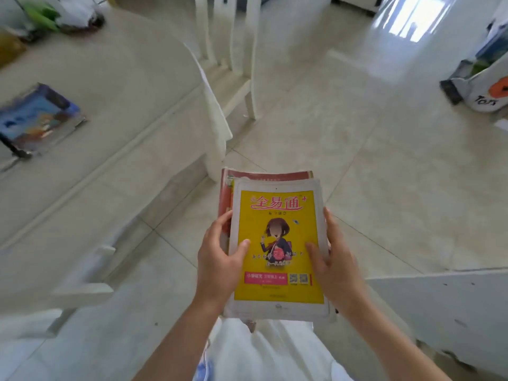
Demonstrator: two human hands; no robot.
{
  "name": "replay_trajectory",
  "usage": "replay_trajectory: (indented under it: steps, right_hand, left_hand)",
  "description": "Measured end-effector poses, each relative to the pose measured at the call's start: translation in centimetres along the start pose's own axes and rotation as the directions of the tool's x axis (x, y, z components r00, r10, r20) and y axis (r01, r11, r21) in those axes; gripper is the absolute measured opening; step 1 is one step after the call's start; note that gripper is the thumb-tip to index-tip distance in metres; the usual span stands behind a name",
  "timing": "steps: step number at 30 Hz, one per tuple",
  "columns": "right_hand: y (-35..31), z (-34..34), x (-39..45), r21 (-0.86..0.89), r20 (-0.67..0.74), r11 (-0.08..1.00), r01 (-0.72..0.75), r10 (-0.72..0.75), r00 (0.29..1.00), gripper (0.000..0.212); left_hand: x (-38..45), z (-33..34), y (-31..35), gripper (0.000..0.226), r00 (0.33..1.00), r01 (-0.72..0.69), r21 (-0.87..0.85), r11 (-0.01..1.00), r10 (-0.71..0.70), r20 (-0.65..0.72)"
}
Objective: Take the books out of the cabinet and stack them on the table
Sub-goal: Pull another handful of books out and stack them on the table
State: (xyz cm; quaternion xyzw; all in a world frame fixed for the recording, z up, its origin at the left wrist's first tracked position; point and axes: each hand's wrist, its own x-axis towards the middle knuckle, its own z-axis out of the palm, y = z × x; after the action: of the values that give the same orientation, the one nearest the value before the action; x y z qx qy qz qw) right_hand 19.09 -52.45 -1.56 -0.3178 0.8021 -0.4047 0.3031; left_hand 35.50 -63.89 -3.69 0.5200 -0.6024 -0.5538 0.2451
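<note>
Books (277, 243) held as a small stack between both hands above the floor (384, 160). Left hand (217, 259) grips the left edge, thumb on the yellow cover; right hand (335, 259) grips the right edge, fingers (331, 224) curled round it. Another book (38, 119) lies on the surface (123, 86), well left of the fingers.

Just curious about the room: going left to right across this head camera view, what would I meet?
Blue book on the table → white chair → held yellow book → bag of items on the floor.
</note>
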Motion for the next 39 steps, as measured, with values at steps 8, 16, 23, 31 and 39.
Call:
replay_trajectory:
  steps: [8,16,23,31,39]
  right_hand:
    - [-5.3,5.7,10.8,0.011,0.246,0.997,0.073,-0.073,0.967,0.066]
    - [-11.8,10.1,20.6,-0.002,0.437,0.975,0.224,-0.201,0.877,0.062]
    - [-16.6,16.0,25.6,-0.032,0.560,0.918,0.395,-0.310,0.768,0.049]
    - [-21.9,25.0,30.8,-0.094,0.575,0.854,0.513,-0.374,0.728,0.049]
    - [-27.2,32.1,35.7,-0.064,0.548,0.899,0.434,-0.332,0.768,0.051]
  left_hand:
    - [6.5,-4.4,0.2,0.054,0.953,0.092,-0.045,0.995,-0.102,-0.285]
    - [13.4,-7.7,2.7,0.054,0.853,0.132,-0.099,0.986,-0.164,-0.495]
    - [17.5,-12.3,2.0,0.051,0.744,0.180,-0.156,0.971,-0.239,-0.624]
    - [24.0,-20.6,1.8,0.053,0.716,0.144,-0.219,0.965,-0.254,-0.651]
    - [31.6,-28.2,2.2,0.053,0.750,0.152,-0.163,0.975,-0.221,-0.623]
